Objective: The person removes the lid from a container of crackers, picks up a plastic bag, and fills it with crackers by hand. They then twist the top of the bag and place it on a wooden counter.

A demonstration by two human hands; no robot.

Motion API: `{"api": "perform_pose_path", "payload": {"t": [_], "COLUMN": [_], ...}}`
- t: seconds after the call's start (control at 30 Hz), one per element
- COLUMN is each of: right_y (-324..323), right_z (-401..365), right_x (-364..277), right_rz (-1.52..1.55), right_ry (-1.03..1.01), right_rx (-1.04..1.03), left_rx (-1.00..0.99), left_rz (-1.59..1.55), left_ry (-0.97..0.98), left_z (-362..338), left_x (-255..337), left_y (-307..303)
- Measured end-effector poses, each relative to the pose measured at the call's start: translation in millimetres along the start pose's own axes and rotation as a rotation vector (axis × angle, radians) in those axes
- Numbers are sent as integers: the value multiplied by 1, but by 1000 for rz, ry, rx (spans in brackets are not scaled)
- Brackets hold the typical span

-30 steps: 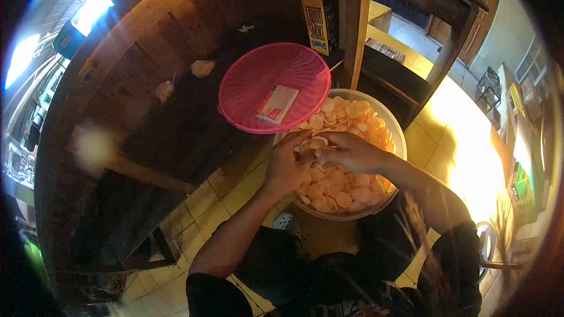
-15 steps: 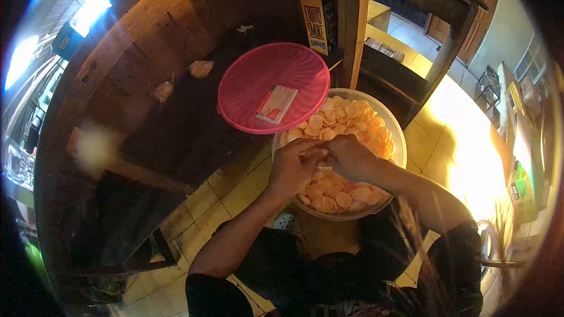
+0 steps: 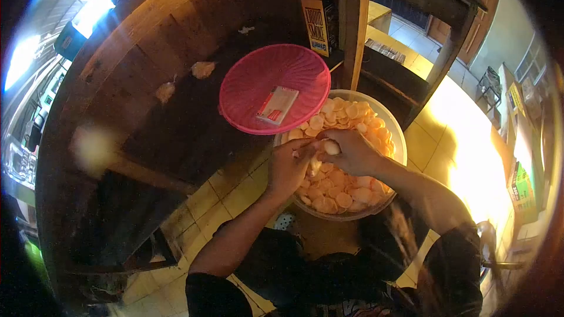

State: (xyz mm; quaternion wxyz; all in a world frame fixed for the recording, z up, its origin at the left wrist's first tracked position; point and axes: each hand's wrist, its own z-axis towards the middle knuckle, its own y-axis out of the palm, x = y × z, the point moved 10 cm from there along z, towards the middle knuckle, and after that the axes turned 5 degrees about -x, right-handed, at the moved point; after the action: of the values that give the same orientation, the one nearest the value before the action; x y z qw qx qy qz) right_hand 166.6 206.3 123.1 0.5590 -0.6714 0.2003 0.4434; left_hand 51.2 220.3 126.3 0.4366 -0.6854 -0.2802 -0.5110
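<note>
A pale wide basin (image 3: 401, 141) holds a heap of thin round orange-white crackers (image 3: 338, 191). Over the heap, my right hand (image 3: 357, 154) pinches a round cracker (image 3: 331, 147) between thumb and fingers. Close against it on the left, my left hand (image 3: 288, 167) has its fingers closed on a pale, shiny piece that looks like a small clear plastic bag (image 3: 315, 166); the fingers hide most of it. The two hands nearly touch.
A pink round lid (image 3: 241, 94) lies left of the basin, overlapping its rim, with a small white-and-red packet (image 3: 278, 105) on it. Behind stands a "Liquid Smoke" box (image 3: 316, 23) beside a wooden post (image 3: 354, 29). Two small filled bags (image 3: 203, 70) lie on the dark wooden surface.
My right hand has turned and opened away slightly, so the round cracker in its fingers now shows. More of the pale plastic between the hands is visible.
</note>
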Motion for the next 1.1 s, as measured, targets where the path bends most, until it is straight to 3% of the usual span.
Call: {"api": "perform_pose_path", "payload": {"t": [0.03, 0.07, 0.2, 0.3, 0.4, 0.5, 0.57, 0.67, 0.73, 0.87, 0.97, 1.1], "right_y": [-1, -2, -11, -11, -6, -2, 3, 5, 2, -8, -1, 0], "right_z": [-2, -4, -5, -3, -4, -4, -1, -3, -5, -10, -8, -5], "right_x": [6, 12, 7, 5, 9, 1, -2, -6, -11, -12, -3, -13], "right_rz": [83, 168, -78, 70, 322, 170, -117, -200, -156, 45, 184, -117], "right_ry": [47, 96, 95, -48, 112, 67, -8, 60, 11, -41, 61, -72], "right_rx": [36, 69, 130, 161, 101, 50, 17, -74, -10, 126, -15, -8], "left_rx": [-65, -70, -153, -84, -43, -109, -155, -197, -127, -102, -60, -117], "left_rz": [-148, -147, -31, 61, 16, -95, -155, -283, -186, -100, -207, -221], "left_ry": [-149, -150, 89, 168, 108, 32, 10, -34, 78, 70, 31, 2], "left_z": [-3, -3, 2, 6, 8, 6, 3, 3, 5, 7, 7, 3], "left_x": [-7, -10, -4, -4, -15, -13, -10, -14, -6, -1, -12, -4], "left_y": [8, 10, 17, 9, 1, 9, 17, 25, 17, 5, 2, 10]}}
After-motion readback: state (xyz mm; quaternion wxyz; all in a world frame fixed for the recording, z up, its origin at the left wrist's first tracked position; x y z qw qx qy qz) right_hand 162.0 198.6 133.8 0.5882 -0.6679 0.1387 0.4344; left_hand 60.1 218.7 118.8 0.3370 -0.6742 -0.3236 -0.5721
